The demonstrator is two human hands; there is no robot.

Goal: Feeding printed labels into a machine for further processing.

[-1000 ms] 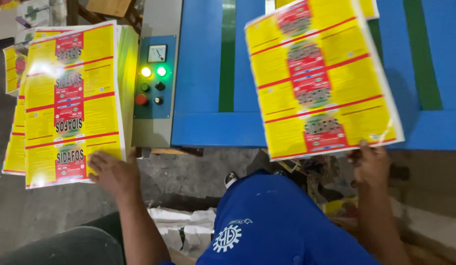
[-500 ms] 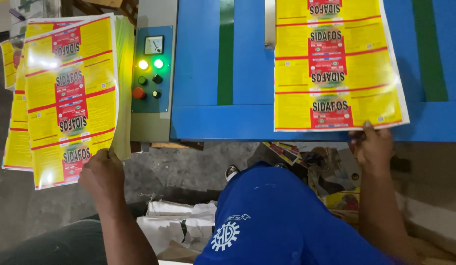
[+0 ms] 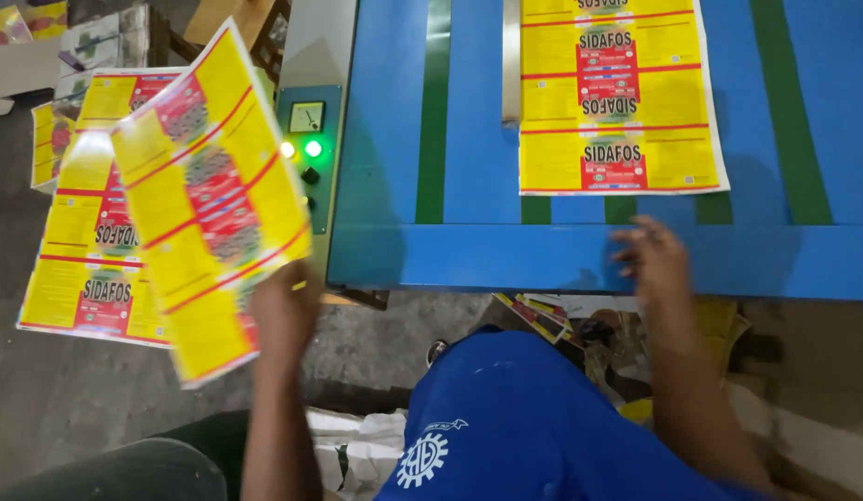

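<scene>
1. Down in the head view, a yellow and red printed sheet [image 3: 209, 199] is held up by the left hand [image 3: 283, 315] in the left half of the frame. The sheet is tilted, and its lower edge is pinched by the fingers, though the fingertips are hidden behind the paper.
2. Behind that sheet, at the far left, a stack of the same sheets [image 3: 83, 250] is seen lying flat.
3. Just right of the held sheet, a grey control panel [image 3: 306, 153] with a small dial and two glowing lights is seen at the side of the blue table [image 3: 469, 250].
4. Up in the upper right of the frame, a second printed sheet [image 3: 617, 102] is laid flat on the blue table, between two green stripes.
5. Below that sheet, the right hand [image 3: 654, 264] is held over the front edge of the table. Nothing is gripped by it; its fingers are loosely spread and a bit blurred. The flat sheet is not touched by it.
6. At the bottom middle, blue clothing [image 3: 534, 417] is seen.
</scene>
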